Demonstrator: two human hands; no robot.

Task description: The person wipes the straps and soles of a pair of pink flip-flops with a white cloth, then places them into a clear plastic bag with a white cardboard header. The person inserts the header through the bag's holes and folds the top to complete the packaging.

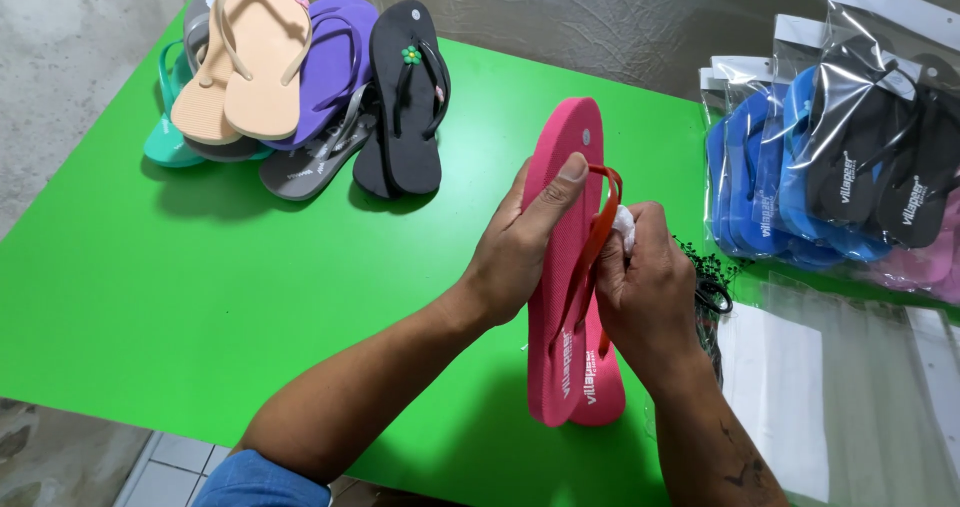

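Note:
A pair of pink flip-flops [560, 307] with red-orange straps stands on edge near the middle of the green table [200, 297]. My left hand [525, 242] grips the pair from the left, its thumb pressed on the upper sole. My right hand [645, 287] sits on the right side by the straps and pinches a small white object [623, 224] against them.
A heap of loose flip-flops, peach [250, 57], purple [335, 62], black [405, 107], grey and teal, lies at the table's far left. Bagged blue and black flip-flops [840, 157] are stacked at the right. Clear plastic bags [840, 387] and small black fasteners [705, 267] lie beside my right hand.

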